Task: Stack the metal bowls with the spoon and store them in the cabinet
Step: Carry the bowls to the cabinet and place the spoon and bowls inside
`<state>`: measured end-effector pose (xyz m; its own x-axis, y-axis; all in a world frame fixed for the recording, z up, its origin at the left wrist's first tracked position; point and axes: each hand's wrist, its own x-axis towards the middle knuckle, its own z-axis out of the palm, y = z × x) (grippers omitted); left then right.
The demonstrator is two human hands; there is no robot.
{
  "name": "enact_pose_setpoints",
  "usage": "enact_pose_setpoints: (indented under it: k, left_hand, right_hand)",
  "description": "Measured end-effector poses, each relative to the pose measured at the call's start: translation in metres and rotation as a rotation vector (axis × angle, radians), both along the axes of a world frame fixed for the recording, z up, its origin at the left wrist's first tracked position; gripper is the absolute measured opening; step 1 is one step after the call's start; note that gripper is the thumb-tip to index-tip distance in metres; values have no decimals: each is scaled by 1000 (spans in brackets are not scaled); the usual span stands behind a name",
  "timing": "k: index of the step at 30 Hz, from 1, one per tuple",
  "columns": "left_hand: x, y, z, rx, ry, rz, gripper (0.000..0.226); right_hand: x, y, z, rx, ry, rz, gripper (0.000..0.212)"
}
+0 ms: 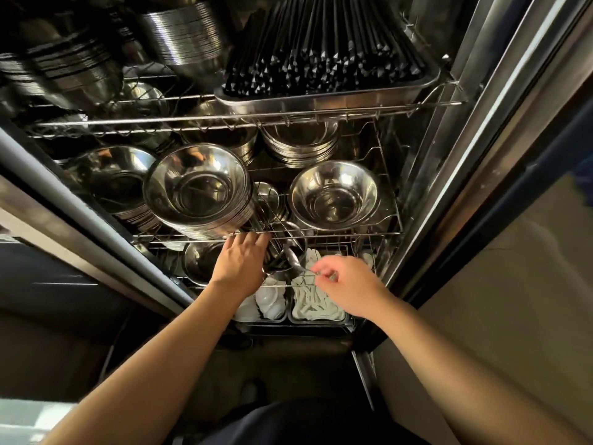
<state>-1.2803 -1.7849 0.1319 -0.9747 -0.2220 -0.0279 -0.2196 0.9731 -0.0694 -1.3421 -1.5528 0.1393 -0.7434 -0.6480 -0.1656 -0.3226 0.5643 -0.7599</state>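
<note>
The cabinet stands open with wire racks. On the lower rack sits a small metal bowl stack (284,266) with a metal spoon (293,259) lying in it, handle pointing right. My left hand (239,261) is at the stack's left rim, with the thumb side against it and the fingertips up by the front wire of the middle rack (353,233). My right hand (348,289) is just right of the stack, thumb and forefinger pinched on the end of the spoon's handle. The lower part of the stack is hidden behind my left hand.
Tall stacks of metal bowls (197,191) (335,195) fill the middle rack. A tray of black chopsticks (321,59) and more bowl stacks (189,36) sit on the top rack. Another bowl (199,260) and white items in bins (316,305) lie on the lower rack. The cabinet door frame (475,155) stands at right.
</note>
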Motion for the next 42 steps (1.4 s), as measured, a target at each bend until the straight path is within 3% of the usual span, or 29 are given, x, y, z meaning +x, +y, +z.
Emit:
enact_pose_setpoints:
  k: [6,11,19,24,29,34,38,42]
  left_hand:
    - [9,1,-5,-12,28,17,83]
    - [15,-6,-6,-19,31,-4,88]
    - [15,-14,-9,-12,54,-47,80]
    - [16,-17,-8,-24,54,-69,85]
    - [16,-19,-11,-34,66,-76,85]
    - [16,-20,-15,-56,110,-81,84]
    - [16,-21,-18,-49,126,-75,80]
    - [16,-19,-14,-26,114,-64,78]
  right_hand:
    - [-11,-24,-44,69,-137,-92,31]
    - [-30,-60,-64,216,-124,-75,21]
    - [-57,-112,-90,381,-161,-234,14]
    - [-59,-142,-93,436,-194,-387,39]
    - [-60,-150,-94,431,-200,-387,45]
    - [-60,-143,-95,344,-196,-178,33]
    - [-52,-138,-88,370,-188,-148,16]
    - [-44,-123,-74,322,-139,-84,30]
